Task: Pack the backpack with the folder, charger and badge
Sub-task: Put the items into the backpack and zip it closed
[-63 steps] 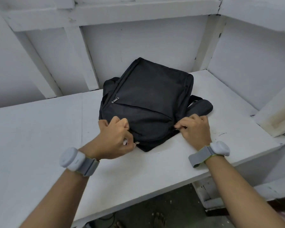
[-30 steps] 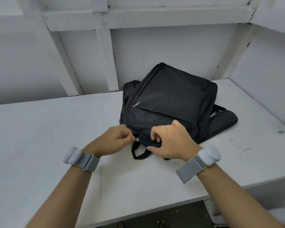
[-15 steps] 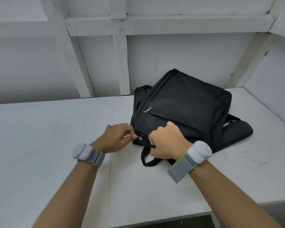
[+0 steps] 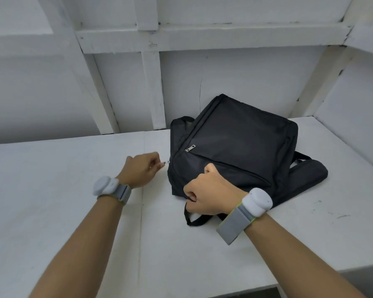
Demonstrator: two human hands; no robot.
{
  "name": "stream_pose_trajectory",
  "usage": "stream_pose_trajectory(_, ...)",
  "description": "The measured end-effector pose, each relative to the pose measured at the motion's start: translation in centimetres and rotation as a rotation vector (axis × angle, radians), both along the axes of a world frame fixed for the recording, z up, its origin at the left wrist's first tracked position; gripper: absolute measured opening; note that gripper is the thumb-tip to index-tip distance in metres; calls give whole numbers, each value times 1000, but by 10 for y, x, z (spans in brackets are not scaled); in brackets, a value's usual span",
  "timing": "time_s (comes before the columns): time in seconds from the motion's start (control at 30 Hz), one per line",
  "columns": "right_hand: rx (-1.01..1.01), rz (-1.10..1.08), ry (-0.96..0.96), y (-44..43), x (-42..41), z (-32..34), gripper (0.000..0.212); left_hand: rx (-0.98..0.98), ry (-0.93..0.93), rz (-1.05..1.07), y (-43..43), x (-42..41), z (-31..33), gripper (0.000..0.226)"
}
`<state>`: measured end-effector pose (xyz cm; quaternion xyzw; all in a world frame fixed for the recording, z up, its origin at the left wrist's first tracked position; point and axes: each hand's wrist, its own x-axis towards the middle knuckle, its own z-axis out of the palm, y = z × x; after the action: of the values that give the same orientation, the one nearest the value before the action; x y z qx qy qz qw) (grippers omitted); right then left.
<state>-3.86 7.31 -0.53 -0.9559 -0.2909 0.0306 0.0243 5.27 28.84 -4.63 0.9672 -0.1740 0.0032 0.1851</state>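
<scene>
Backpack is laid flat on the table, long axis pointing away. Its zip pull, at the near left corner, is pinched by the left hand; the near edge is gripped by the right hand.

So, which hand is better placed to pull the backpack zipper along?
The left hand: its fingers pinch the zipper pull at the left corner of the backpack. The right hand grips the near edge, probably steadying it.
</scene>
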Motion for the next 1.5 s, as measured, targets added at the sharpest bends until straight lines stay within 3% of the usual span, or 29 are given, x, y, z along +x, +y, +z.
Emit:
stream_pose_trajectory(0.13, 50, -5, 119, -4, -2, -3, 27, 31, -132, 185, -34, 38, 4, 26)
stream_pose_trajectory(0.33, 163, 9, 217, -14, -5, -10, 26, 10, 14, 300, -74, 65, 5, 27)
stream_pose_trajectory(0.4, 166, 7, 229, -18, -2, -11, 27, -167, 115, 361, -81, 68, 2, 25)
stream_pose_trajectory(0.5, 152, -3, 158, -21, -5, -12, 32, -648, 289, 497, -82, 73, -9, 21)
stream_pose_trajectory(0.57, 222, -77, -26, -27, -8, -17, 33, -966, 384, 516, -85, 68, -11, 34)
stream_pose_trajectory(0.6, 275, -145, -183, -31, -8, -20, 30, -1034, 401, 484, -89, 63, -10, 47)
stream_pose_trajectory(0.7, 377, -568, -554, -52, -1, -24, 25, -977, 330, 322, -99, 51, -14, 56)
stream_pose_trajectory(0.8, 398, -983, -416, -88, 10, -28, 46, -837, 303, 227, -103, 42, -21, 58)
stream_pose_trajectory(0.87, 491, -1096, -226, -110, 16, -34, 50, -742, 281, 242, -105, 36, -24, 61)
stream_pose_trajectory(0.93, 606, -1108, -135, -124, 20, -40, 49, -670, 227, 256, -110, 27, -27, 53)
stream_pose_trajectory(1.07, 693, -1050, -139, -146, 29, -40, 45, -644, 111, 379, -131, 2, -30, 46)
stream_pose_trajectory(1.27, 711, -1029, -163, -156, 32, -42, 47, -581, 11, 465, -148, -5, -32, 43)
stream_pose_trajectory(1.5, 704, -1079, -203, -148, 30, -48, 50, -593, 41, 402, -145, 10, -32, 43)
